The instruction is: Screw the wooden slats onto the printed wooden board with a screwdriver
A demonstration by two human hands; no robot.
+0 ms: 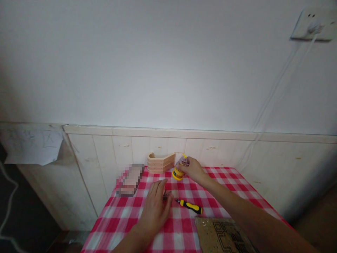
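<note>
My right hand (196, 170) is closed around a small container (178, 174) with a yellow base, a darker see-through upper part and a yellow tip. It is tilted, near the back of the table. My left hand (156, 203) rests low over the cloth, fingers stretched forward and thumb apart. Small dark pieces (165, 195), too small to name, lie between its thumb and fingers. Just right of that hand is a yellow and black screwdriver (190, 206). Behind both hands stands a light wooden piece (161, 164) made of stacked, curved slats.
A red and white checked cloth (179, 228) covers the table against the wall. A blurred-out flat object (131, 180) lies at the back left. Brown printed cardboard (216, 235) in clear wrap sits at the front right. A plugged-in cable runs down from the socket (302, 28).
</note>
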